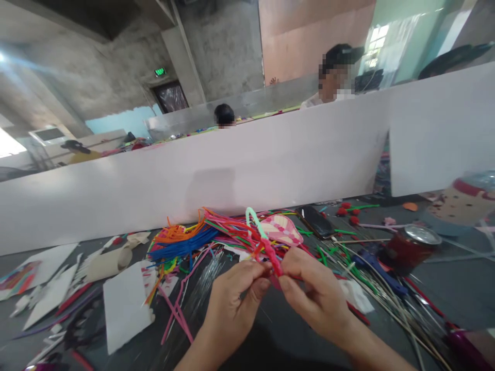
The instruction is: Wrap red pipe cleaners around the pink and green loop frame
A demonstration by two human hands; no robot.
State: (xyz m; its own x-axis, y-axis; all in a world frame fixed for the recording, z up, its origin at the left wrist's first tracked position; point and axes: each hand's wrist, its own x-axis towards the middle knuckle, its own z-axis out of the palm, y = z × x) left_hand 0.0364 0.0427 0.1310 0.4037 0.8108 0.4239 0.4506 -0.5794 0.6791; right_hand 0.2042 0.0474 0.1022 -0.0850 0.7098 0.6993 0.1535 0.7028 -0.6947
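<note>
Pinched between my two hands is a twisted pink-red pipe cleaner (pixel 273 257). A mint-green pipe cleaner loop (pixel 252 214) rises just beyond it and seems joined to it, though the join is hard to make out. My left hand (pixel 240 296) grips the near end with thumb and forefinger. From the other side, my right hand (pixel 313 291) pinches the same piece, fingers bent. Behind them lies a heap of coloured pipe cleaners (pixel 228 224), with a blue bundle (pixel 183 250) and an orange bundle (pixel 178 234) at its left. A pink checked piece (pixel 282 230) rests behind the hands.
A white partition (pixel 247 170) spans the table's back, with other people beyond it. On the right are a phone (pixel 316 222), a drink can (pixel 412 247), blue-handled pliers (pixel 381 273) and thin stems. White card (pixel 127 306) and a cardboard tube (pixel 110 263) lie left.
</note>
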